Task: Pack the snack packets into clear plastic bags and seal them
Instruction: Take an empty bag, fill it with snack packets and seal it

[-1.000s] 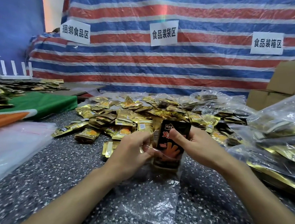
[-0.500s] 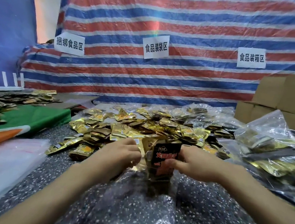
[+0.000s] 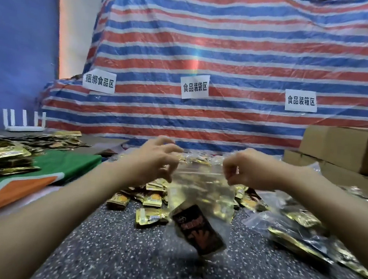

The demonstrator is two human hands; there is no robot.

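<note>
A clear plastic bag (image 3: pixel 199 185) hangs in the air above the speckled table (image 3: pixel 124 256). My left hand (image 3: pixel 154 161) pinches its top left corner and my right hand (image 3: pixel 245 169) pinches its top right corner. Inside the bag, tilted at the bottom, lies a black snack packet (image 3: pixel 199 232) with red lettering, along with gold packets that are blurred. Behind and below the bag, a heap of loose gold snack packets (image 3: pixel 149 199) lies on the table.
Filled clear bags (image 3: pixel 299 229) pile up at the right. Cardboard boxes (image 3: pixel 344 151) stand behind them. A green and orange cloth (image 3: pixel 49 172) and more gold packets (image 3: pixel 1 156) lie at the left. A striped tarp (image 3: pixel 207 63) with paper labels hangs behind.
Both hands have lifted the bag off the table and moved apart to its top corners. The black packet has dropped to the bottom of the bag. The camera has tilted upward.
</note>
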